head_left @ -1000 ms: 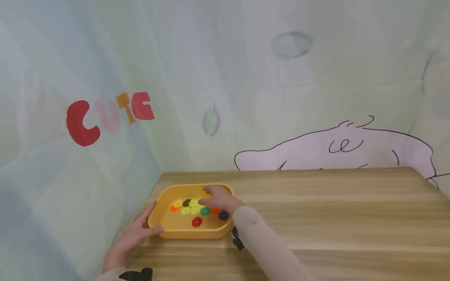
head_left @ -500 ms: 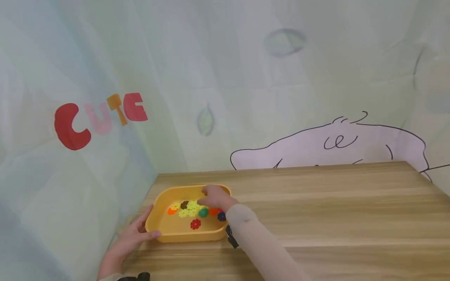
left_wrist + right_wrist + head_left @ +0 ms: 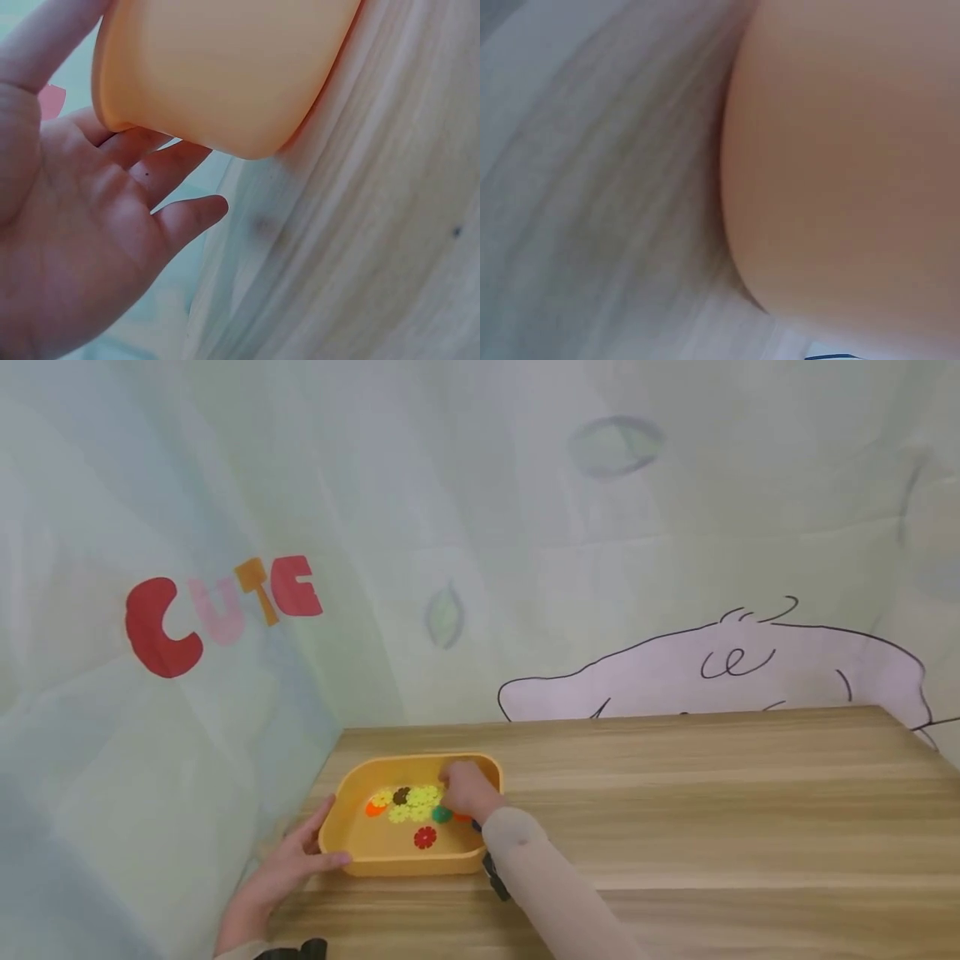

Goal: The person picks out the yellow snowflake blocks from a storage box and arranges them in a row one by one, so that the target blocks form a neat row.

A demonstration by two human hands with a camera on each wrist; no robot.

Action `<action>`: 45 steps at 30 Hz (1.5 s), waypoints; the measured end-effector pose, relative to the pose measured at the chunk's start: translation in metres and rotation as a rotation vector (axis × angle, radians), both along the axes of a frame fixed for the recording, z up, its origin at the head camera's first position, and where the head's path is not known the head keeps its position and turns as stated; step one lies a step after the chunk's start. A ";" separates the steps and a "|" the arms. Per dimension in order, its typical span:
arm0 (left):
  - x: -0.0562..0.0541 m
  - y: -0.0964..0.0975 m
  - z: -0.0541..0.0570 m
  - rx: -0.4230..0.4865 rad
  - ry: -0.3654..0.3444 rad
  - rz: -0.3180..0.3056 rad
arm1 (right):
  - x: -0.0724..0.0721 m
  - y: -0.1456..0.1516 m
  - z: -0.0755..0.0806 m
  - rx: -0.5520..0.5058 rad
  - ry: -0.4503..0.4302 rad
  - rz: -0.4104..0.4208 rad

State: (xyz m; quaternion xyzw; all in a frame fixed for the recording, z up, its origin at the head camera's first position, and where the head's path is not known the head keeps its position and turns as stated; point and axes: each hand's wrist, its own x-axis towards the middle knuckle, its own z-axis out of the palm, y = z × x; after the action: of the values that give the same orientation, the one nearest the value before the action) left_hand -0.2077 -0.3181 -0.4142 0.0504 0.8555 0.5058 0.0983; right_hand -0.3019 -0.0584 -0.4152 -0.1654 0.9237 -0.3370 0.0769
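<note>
A yellow plastic tray [image 3: 405, 865] sits at the table's left end, holding flower-shaped plastic discs. Several yellow discs [image 3: 422, 797] cluster mid-tray near a brown disc [image 3: 402, 796], a green disc [image 3: 442, 814] and an orange one [image 3: 374, 810]; a red disc [image 3: 425, 837] lies nearer the front wall. My left hand [image 3: 288, 862] grips the tray's left end, thumb on the near rim, fingers behind the wall [image 3: 225, 75]. Inside the right end, my right hand [image 3: 471, 790] reaches down among the discs with bent fingers. Its fingertips are hidden, and I cannot tell whether it pinches a disc.
The wooden table [image 3: 675, 810] stretches away to the right. A fabric backdrop [image 3: 225, 735] with CUTE lettering stands close along the left, and another patterned sheet rises behind the table. The tray's outer wall [image 3: 840, 150] fills much of the right wrist view.
My right hand has dropped lower into the tray's right end, its fingers now more bent and pointing down. The left hand keeps its hold on the tray. The head view has shifted slightly.
</note>
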 end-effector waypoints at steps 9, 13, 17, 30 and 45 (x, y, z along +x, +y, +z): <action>-0.004 0.004 0.001 0.033 -0.008 -0.003 | -0.004 0.004 -0.005 0.018 0.002 0.007; -0.005 0.004 0.001 0.071 -0.018 -0.009 | -0.003 0.004 -0.005 0.017 -0.005 0.007; -0.006 0.005 0.000 0.040 -0.016 -0.002 | -0.002 0.005 -0.004 0.018 -0.003 0.008; -0.005 0.003 -0.002 0.014 -0.012 -0.013 | 0.001 0.005 -0.001 0.031 -0.016 0.036; -0.001 0.000 0.000 0.042 -0.015 0.010 | -0.009 0.038 0.044 -0.102 0.048 0.144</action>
State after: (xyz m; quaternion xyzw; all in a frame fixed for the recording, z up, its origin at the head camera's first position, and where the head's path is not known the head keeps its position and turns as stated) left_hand -0.2090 -0.3178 -0.4145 0.0445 0.8441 0.5247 0.1010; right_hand -0.3112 -0.0199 -0.3710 -0.2430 0.8927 -0.3729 0.0702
